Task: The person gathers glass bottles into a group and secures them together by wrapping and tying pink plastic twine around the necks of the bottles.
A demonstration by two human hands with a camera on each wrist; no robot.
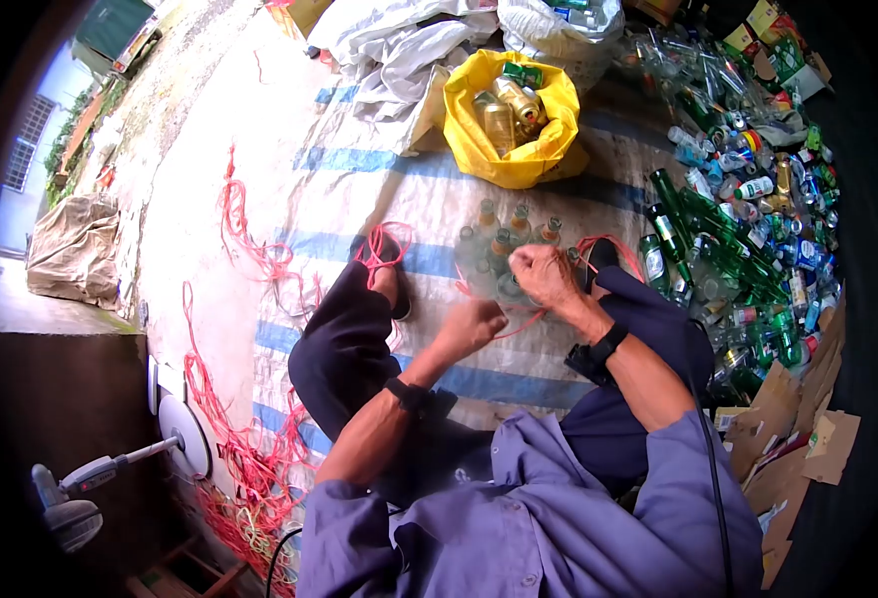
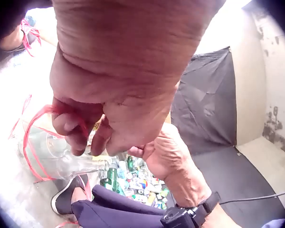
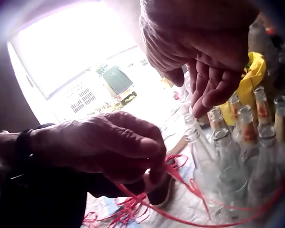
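Observation:
Between the person's feet stands a cluster of clear glass bottles [image 1: 501,244], upright and packed close together. The left hand [image 1: 472,329] is beside the cluster, its fingers pinching a pink plastic string [image 3: 175,172]. This string runs low around the bottles, as the right wrist view shows, and loops past the glass in the left wrist view. Over the bottle tops hangs the right hand [image 3: 206,57], fingers loosely bent and thumb apart. Its fingertips come right at a bottle neck [image 3: 190,118], and nothing shows between them.
Behind the bottles sits a yellow bag [image 1: 517,169] of cans. Heaped green bottles and cans [image 1: 748,229] lie to the right, with flattened cardboard [image 1: 768,429] nearer. Tangled pink string [image 1: 249,448] covers the left floor near a fan [image 1: 184,439]. More string [image 1: 384,244] loops at the left foot.

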